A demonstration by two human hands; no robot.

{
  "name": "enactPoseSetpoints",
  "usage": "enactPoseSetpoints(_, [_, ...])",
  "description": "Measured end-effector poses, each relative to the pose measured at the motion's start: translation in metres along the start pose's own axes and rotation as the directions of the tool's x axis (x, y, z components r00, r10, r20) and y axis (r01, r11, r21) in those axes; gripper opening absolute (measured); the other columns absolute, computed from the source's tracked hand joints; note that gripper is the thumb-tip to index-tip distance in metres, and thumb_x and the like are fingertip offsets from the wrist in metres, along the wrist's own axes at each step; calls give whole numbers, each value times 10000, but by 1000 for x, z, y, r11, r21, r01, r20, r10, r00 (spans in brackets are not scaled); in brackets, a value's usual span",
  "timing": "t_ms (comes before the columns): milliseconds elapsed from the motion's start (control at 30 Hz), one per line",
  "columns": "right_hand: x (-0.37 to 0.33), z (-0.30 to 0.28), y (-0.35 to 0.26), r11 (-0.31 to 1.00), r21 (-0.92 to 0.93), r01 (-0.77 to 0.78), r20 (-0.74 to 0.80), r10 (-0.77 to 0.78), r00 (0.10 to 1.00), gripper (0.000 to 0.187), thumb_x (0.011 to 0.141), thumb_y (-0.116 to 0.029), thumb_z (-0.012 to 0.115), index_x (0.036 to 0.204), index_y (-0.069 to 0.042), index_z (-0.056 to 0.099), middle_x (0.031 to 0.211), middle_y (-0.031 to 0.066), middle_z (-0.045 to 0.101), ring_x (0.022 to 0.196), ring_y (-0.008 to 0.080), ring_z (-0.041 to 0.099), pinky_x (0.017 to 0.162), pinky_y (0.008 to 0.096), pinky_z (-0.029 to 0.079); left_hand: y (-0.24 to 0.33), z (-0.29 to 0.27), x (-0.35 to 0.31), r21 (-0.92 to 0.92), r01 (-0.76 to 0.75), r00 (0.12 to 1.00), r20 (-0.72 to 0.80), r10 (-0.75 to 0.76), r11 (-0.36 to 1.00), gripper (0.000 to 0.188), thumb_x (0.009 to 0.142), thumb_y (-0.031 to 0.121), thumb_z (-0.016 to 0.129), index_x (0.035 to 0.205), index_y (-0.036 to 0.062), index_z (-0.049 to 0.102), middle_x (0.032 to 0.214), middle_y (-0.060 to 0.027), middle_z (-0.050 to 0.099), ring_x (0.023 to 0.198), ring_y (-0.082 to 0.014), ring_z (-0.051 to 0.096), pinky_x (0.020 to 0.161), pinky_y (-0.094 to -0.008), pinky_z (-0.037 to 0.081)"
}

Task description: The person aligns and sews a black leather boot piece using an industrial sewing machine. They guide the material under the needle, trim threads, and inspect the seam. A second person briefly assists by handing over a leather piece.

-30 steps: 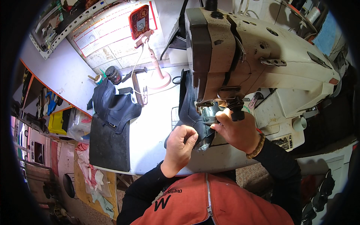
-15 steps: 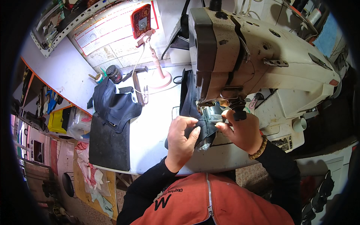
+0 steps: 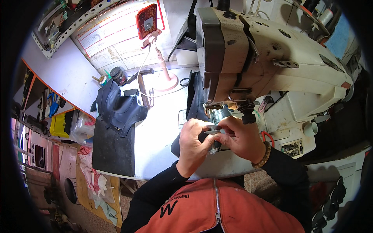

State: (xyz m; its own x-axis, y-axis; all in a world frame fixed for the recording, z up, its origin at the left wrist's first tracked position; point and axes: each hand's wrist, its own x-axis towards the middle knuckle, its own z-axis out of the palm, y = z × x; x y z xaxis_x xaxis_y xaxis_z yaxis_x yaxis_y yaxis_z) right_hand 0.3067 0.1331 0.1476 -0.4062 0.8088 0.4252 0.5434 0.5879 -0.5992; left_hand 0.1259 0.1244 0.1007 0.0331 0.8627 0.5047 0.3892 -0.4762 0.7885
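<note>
Below the needle area of a cream sewing machine point(image 3: 268, 50), my left hand point(image 3: 191, 139) and my right hand point(image 3: 241, 138) meet, thumbs and fingers pinched. A small grey strip point(image 3: 212, 130) sits between their fingertips; its exact kind cannot be made out. Behind and under the hands lies a black leather piece point(image 3: 197, 99), which looks like a shoe or boot upper. My fingers cover much of its near part, and a pale fuzzy edge shows below them. A beaded bracelet point(image 3: 262, 156) circles my right wrist.
More black leather pieces point(image 3: 120, 105) lie at the left on a dark board point(image 3: 112, 151). Behind them stand a dark jar point(image 3: 117, 75) and a pink phone stand point(image 3: 165, 73). Red-handled scissors point(image 3: 268, 136) and a tray of small parts point(image 3: 291, 148) are at the right.
My right hand has moved left, toward my left hand, and both now pinch the grey strip in front of the leather. The red handles beside my right hand have come into sight.
</note>
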Motion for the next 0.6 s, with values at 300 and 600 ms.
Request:
enactPoseSetpoints(300, [-19,-11,-2,992,68,110,-108,-102,989,332,813,-275,807,1013,-85,622,692,39,576,567,202,588,522,318,463,-15,-10,5,-255,119,971,-171,-166,960,73,902,-14,654,862,19,602,855,-35,572,788,-140,541,757,-257,447])
enactPoseSetpoints(600, [-33,-5,15,992,110,-64,-204,86,975,343,864,-296,792,1023,-49,615,710,57,591,552,170,568,524,282,455,-4,-7,2,147,-75,997,-13,78,986,261,811,129,778,991,38,613,1056,-135,572,1033,-307,534,914,-404,440])
